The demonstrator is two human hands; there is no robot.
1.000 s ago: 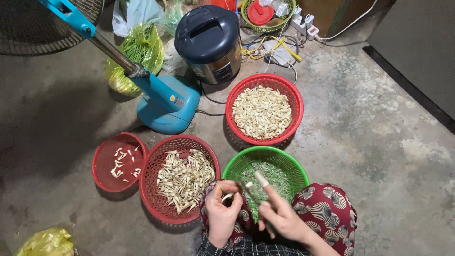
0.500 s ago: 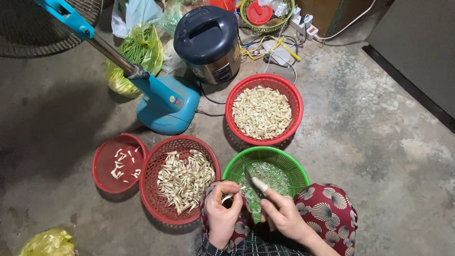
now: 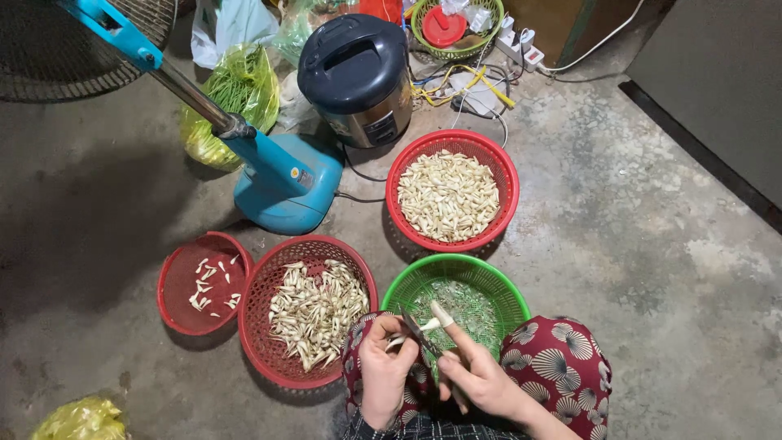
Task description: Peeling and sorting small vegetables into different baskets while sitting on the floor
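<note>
Head view: left hand point(image 3: 383, 371) fingers pinch pale shoot point(image 3: 415, 330); right hand point(image 3: 481, 379) grips knife point(image 3: 419, 332) against it.

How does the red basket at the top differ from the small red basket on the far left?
The top red basket is larger and heaped almost full with pale pieces; the small red basket holds only a scattered few, its bottom mostly bare. The top one sits beside the dark rice cooker; the small one touches the middle red basket. Both are round, red, plastic mesh, standing on the concrete floor.
</note>
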